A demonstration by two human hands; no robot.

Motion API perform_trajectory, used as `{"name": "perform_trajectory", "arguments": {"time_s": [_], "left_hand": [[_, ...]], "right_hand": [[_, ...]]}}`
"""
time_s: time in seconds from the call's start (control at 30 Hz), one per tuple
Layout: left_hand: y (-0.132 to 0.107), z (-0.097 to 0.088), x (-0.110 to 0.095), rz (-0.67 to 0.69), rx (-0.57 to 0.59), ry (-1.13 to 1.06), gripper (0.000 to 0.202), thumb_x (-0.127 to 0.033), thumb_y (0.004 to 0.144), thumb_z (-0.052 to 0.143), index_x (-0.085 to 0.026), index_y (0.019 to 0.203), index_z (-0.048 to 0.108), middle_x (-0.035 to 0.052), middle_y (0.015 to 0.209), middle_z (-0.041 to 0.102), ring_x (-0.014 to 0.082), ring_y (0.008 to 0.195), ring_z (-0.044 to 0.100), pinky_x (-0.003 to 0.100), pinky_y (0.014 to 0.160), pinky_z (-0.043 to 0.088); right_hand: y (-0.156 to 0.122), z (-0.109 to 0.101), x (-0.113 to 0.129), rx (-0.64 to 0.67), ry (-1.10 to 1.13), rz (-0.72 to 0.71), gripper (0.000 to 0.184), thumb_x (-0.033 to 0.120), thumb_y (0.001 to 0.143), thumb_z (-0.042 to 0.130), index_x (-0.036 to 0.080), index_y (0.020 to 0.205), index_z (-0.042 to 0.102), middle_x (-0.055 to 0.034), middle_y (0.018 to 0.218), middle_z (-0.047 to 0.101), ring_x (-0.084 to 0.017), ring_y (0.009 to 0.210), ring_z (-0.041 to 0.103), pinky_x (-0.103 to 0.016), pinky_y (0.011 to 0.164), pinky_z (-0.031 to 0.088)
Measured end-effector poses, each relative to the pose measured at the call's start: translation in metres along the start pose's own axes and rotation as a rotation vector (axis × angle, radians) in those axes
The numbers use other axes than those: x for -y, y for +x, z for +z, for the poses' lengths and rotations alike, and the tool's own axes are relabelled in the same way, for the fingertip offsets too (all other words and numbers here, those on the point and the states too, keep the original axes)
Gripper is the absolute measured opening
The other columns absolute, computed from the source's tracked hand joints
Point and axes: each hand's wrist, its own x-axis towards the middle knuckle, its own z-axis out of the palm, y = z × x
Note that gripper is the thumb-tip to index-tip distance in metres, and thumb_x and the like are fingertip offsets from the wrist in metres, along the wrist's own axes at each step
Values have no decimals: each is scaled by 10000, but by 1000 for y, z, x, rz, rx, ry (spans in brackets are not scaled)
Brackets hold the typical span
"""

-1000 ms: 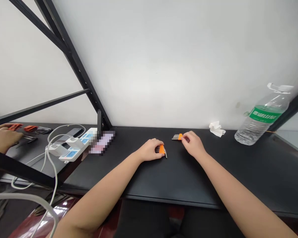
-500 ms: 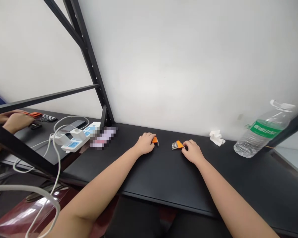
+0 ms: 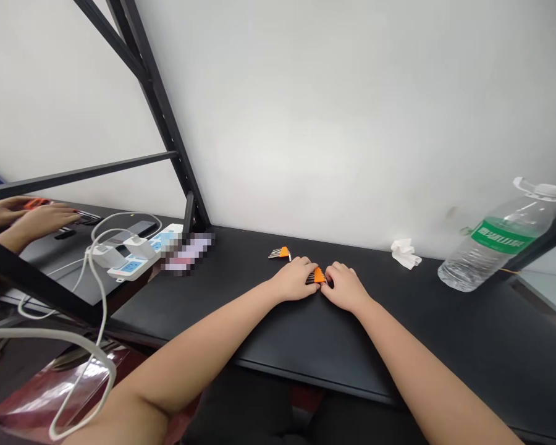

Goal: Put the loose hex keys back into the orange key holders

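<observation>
water bottle (image 3: 473,264), green label (image 3: 503,237), print unreadable

Orange hex-key set (image 3: 315,276), black table (image 3: 282,337)

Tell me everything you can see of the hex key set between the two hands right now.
The hex key set is a small orange holder, plastic by its look, with a row of dark metal keys sticking out to the left. It sits low at the black table, mid-width. The left hand closes over the key ends, the right hand grips the orange end, hiding much of it. Whether it rests on the table or is lifted cannot be told.
</observation>
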Motion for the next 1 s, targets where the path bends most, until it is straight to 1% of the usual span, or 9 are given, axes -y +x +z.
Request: {"name": "perform_trajectory", "arguments": {"time_s": [0.1,0.2,0.43,0.57,0.67,0.77,0.83,0.9,1.0], "left_hand": [[5,0,6,8,21,-30,377,-418,901,637,-203,1209,665,97,1117,624,269,1045,595,406,937,518],[8,0,9,26,1,-38,324,-398,910,630,-208,1167,679,88,1079,623,255,1006,603,390,913,517],[19,0,14,-26,4,-88,305,-384,873,614,-208,1115,675,79,1054,648,263,985,612,381,887,494],[23,-5,14,-110,45,-132,297,-381,784,669,-215,1030,658,47,977,664,254,915,630,338,785,497],[18,-14,10,-139,69,-187,274,-342,762,668,-221,1006,646,19,931,679,224,846,636,309,728,489],[11,-26,7,-126,178,-255,224,-334,786,646,-242,990,654,-21,848,668,185,750,620,280,660,468],[5,-32,6,-94,177,-266,204,-308,773,655,-240,966,653,-29,828,660,173,737,611,277,665,455],[-1,-35,7,-83,188,-302,166,-294,776,655,-230,928,641,-28,799,647,166,717,600,275,643,442],[-7,-36,6,-139,149,-430,252,-254,743,675,-218,988,629,-22,799,654,165,716,611,273,642,458]], "right_hand": [[3,-2,-3,30,31,1,95,292,885,580,204,918,566,-51,959,591,-221,888,547,-343,775,346],[8,-9,-7,82,50,-16,185,302,900,583,213,1060,604,-70,1044,601,-239,957,570,-359,814,362],[19,-23,-16,188,46,-50,311,415,899,615,275,1177,614,-41,1105,592,-231,998,581,-375,890,406],[22,-19,-15,165,89,-71,292,388,885,602,255,1145,603,-48,1129,572,-233,982,569,-404,901,405],[21,-16,-9,157,156,-120,209,340,861,611,228,1036,595,-37,1072,568,-216,943,561,-390,889,398],[18,-14,-1,171,210,-126,155,314,821,655,214,883,555,-10,957,572,-200,906,553,-360,860,384],[15,-12,5,162,237,-116,183,307,808,682,212,828,527,7,902,575,-186,869,548,-342,841,374],[11,-11,11,149,253,-116,156,283,840,661,211,821,524,14,881,580,-165,826,544,-322,819,372],[5,-8,18,131,203,-94,91,218,929,544,204,839,545,0,877,582,-151,780,531,-300,763,373]]}}
